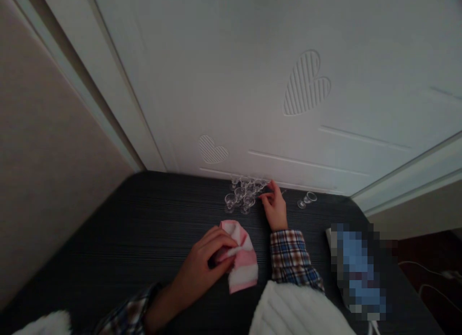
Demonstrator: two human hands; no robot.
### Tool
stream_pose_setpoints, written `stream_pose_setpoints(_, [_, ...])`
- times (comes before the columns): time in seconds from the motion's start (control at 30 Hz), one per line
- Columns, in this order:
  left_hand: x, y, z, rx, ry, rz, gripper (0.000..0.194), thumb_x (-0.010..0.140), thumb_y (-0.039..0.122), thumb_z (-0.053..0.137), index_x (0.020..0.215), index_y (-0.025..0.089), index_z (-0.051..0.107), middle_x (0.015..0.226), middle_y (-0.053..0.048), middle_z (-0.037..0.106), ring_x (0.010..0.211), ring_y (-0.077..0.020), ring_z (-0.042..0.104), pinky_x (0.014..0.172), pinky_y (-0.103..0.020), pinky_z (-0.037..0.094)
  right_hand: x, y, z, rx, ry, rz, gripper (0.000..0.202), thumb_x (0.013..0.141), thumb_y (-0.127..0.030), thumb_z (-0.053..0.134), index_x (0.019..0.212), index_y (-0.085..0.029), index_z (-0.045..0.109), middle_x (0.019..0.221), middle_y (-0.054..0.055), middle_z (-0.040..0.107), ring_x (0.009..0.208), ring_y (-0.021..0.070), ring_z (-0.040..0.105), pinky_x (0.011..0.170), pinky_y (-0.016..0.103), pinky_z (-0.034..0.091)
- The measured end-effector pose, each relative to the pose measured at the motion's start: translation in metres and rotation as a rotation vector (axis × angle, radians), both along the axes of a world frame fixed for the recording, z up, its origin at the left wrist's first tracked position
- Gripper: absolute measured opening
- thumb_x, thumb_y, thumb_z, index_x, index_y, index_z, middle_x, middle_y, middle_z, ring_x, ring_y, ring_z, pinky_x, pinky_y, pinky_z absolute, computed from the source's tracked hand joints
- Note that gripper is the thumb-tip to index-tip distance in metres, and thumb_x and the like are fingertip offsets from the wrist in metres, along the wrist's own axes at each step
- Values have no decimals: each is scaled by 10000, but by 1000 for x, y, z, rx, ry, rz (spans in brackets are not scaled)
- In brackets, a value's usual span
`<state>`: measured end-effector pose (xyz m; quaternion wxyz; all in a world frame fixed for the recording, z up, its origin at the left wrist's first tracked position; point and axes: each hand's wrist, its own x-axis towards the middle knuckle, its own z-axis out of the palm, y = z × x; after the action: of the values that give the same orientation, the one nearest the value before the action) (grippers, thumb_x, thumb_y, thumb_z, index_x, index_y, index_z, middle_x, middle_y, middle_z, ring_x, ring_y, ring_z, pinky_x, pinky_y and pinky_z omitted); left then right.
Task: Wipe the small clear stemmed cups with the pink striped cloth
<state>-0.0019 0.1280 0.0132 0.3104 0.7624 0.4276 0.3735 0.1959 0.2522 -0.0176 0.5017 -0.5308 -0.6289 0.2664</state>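
White ribbed fabric (299, 311) fills the lower edge of my view, closest to me. Just beyond it, a pink-and-white cloth (244, 267) droops from my left hand (207, 258), bunched between thumb and fingers; that grip is closed on the fabric, and the cloth's loose end hangs toward the right, over the dark tabletop (144, 238). Past the cloth, a tight cluster of small, clear stemmed glasses (240, 195) stands near the white panel (216, 84). My right hand (275, 205) is at the cluster's right edge, its thumb and index finger parted; I cannot tell whether this grip has hold of a glass or only hovers against one. Farther right, one single glass (306, 200) sits apart from the others, near the panel's foot. My right plaid sleeve (290, 253) reaches forward between the cloth and a pixelated object (359, 272) at the right, whose details I cannot make out. Striped hearts, one large (306, 84) and one small (213, 149), mark the panel behind everything.
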Motion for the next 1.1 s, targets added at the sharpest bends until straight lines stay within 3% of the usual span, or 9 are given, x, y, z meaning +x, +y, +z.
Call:
stream_pose_setpoints(0.1, [0,1,0,-6,-2,-2,116,775,137,534,869,188,578,852,-29,599,863,-161,523,838,-296,384,-5,7,-4,-30,-21,33,489,791,-208,497,1268,-167,394,1110,112,563,767,146,606,736,315,525])
stream_pose_setpoints(0.33, [0,1,0,-22,-7,7,122,771,131,531,869,186,579,850,-31,597,854,-161,522,778,-277,403,-12,3,-4,-29,27,120,493,791,-230,522,1268,-186,406,1137,105,561,832,152,618,767,313,539])
stream_pose_setpoints(0.63, [-1,0,-1,-32,-8,12,117,791,157,526,890,191,579,876,-30,600,863,-157,523,771,-272,408,-20,-4,-1,-24,-4,320,574,793,-138,456,1342,-223,316,1264,80,512,996,155,608,869,302,500])
stream_pose_setpoints(0.73, [-2,0,-1,-26,-2,19,133,786,141,526,897,191,581,887,-31,605,870,-158,526,778,-274,410,-5,-9,3,65,-84,139,448,803,-137,403,1245,-194,446,1142,88,598,878,149,652,809,299,520])
stream_pose_setpoints(0.83, [-4,1,-2,-20,7,16,136,778,139,536,896,189,581,887,-30,611,874,-159,532,790,-277,410,24,-17,9,147,-16,-299,278,789,-158,391,999,-159,572,811,39,654,545,110,631,548,237,521])
stream_pose_setpoints(0.9, [-4,1,-2,-19,13,11,133,776,140,538,892,188,582,883,-30,614,871,-159,536,792,-280,412,46,-20,11,174,80,-623,366,743,-151,431,1105,-158,485,685,-13,621,414,91,550,435,206,457])
stream_pose_setpoints(0.97, [-3,1,-1,-20,13,14,130,778,143,534,889,188,584,884,-33,616,870,-161,539,798,-286,414,66,-21,9,171,111,-851,482,705,-140,439,1187,-154,426,621,-36,603,428,98,531,446,203,436])
stream_pose_setpoints(1.03, [-3,1,0,-18,6,22,126,781,146,528,885,186,586,883,-37,618,864,-164,542,805,-295,416,81,-18,6,58,107,-892,502,677,-156,453,1177,-114,454,569,-29,600,445,117,526,462,218,427])
stream_pose_setpoints(1.1, [-3,0,1,-15,4,24,125,781,148,526,883,186,588,879,-40,620,856,-166,544,807,-303,420,88,-15,2,-95,78,-791,442,657,-183,469,1082,-82,540,554,-1,616,420,121,506,446,224,405])
